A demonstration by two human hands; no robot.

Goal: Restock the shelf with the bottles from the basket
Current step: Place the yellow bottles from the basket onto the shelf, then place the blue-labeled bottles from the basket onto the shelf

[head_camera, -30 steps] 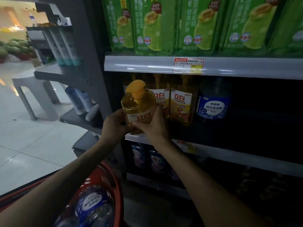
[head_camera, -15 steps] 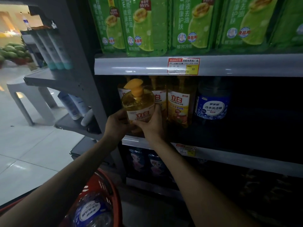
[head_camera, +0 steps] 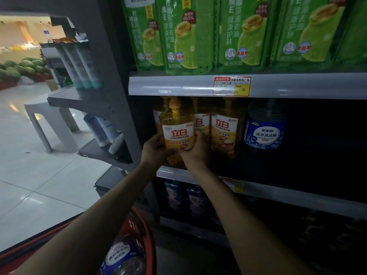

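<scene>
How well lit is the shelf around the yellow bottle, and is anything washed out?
Head view: the yellow bottle reads clearly between left hand and right hand; the shelf right of the blue bottle is nearly black; the background top left is washed out.

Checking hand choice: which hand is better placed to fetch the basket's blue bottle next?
Probably the left hand: the basket lies under its forearm; the right hand holds the yellow bottle's far side.

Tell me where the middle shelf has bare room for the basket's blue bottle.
The middle shelf looks bare, though dark, right of the blue bottle. The left end is crowded: shelved yellow bottles stand packed; left hand and right hand grip the front bottle.
</scene>
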